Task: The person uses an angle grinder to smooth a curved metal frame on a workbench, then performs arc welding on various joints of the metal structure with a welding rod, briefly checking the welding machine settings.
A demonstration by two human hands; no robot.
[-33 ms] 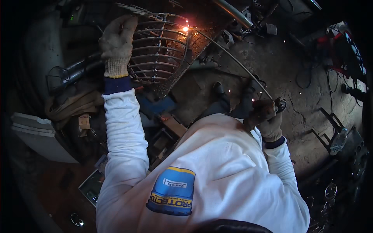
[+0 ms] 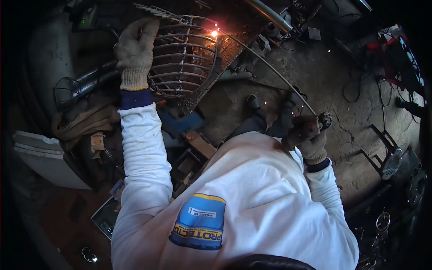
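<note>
A curved metal grille (image 2: 182,63) of several bent bars lies ahead of me, crossed by a thin upright bar. My left hand (image 2: 135,49), in a beige knitted glove, is closed on the grille's left edge. Down at the right, my gloved right hand (image 2: 312,141) grips a dark electrode holder (image 2: 324,120); the fingers are partly in shadow. From it a long thin welding rod (image 2: 270,66) slants up and left. The rod's far end meets the grille's upper right corner, where a bright orange glow (image 2: 214,33) burns.
Beneath the grille is a rusty metal plate (image 2: 191,103) with a slanting edge. A metal pipe (image 2: 270,15) lies beyond it. White slabs (image 2: 49,157) and brown cloth (image 2: 85,121) are at left. Cables (image 2: 353,92) and a metal frame (image 2: 389,155) lie on the floor at right.
</note>
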